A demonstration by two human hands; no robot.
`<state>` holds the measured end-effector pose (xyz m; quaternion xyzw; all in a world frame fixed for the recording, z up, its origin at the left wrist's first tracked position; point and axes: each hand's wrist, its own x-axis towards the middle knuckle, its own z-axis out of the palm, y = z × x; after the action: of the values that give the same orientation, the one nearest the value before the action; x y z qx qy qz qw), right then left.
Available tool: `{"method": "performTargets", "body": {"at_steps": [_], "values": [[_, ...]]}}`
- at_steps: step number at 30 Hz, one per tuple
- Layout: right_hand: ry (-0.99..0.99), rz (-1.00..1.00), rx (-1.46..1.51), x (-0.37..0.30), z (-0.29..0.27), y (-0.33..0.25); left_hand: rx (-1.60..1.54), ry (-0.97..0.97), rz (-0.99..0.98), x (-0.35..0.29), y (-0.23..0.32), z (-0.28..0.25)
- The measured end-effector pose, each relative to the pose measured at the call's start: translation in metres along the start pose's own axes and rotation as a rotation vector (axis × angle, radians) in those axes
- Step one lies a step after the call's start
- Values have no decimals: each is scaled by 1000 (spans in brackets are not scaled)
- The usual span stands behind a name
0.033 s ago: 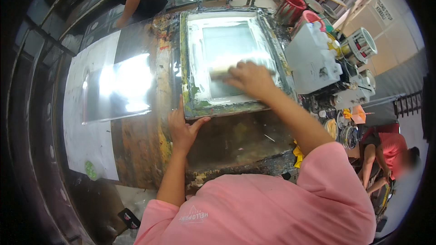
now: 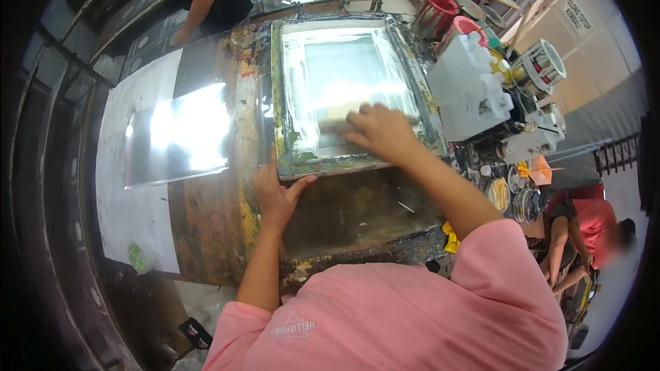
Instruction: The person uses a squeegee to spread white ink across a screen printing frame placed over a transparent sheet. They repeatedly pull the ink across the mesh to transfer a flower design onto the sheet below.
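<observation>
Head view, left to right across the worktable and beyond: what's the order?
Glossy clear sheet → left hand at the near-left corner of the frame → right hand gripping a pale bar-shaped tool → white plastic container → seated person in a pinkish-red top.

Pink cloth T-shirt [image 2: 412,316] here, small white triangular print [image 2: 294,326] on it, short sleeves [image 2: 509,268] either side of that print, bare hands [image 2: 273,194]!

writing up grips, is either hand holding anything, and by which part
The right hand grips a tan straight bar, blurred, apparently right of its middle; the left hand touches the near left corner of the paint-stained rectangular frame.
</observation>
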<state>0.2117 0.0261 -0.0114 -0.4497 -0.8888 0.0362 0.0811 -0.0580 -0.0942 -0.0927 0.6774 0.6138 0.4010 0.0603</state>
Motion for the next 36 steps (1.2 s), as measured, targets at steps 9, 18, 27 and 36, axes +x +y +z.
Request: {"method": "performTargets", "body": {"at_steps": [9, 18, 27, 36], "values": [[551, -142, -176, -34, -111, -39, -654, 233, -175, 45, 83, -38], [705, -110, -94, 83, -203, 15, 605, -315, -104, 40, 84, -16], [693, -33, -162, 147, -236, 46, 50, -7, -20, 91, 51, 20], [662, -41, -12, 138, -233, 23, 347, 237, -167, 118, -77, -63]]}}
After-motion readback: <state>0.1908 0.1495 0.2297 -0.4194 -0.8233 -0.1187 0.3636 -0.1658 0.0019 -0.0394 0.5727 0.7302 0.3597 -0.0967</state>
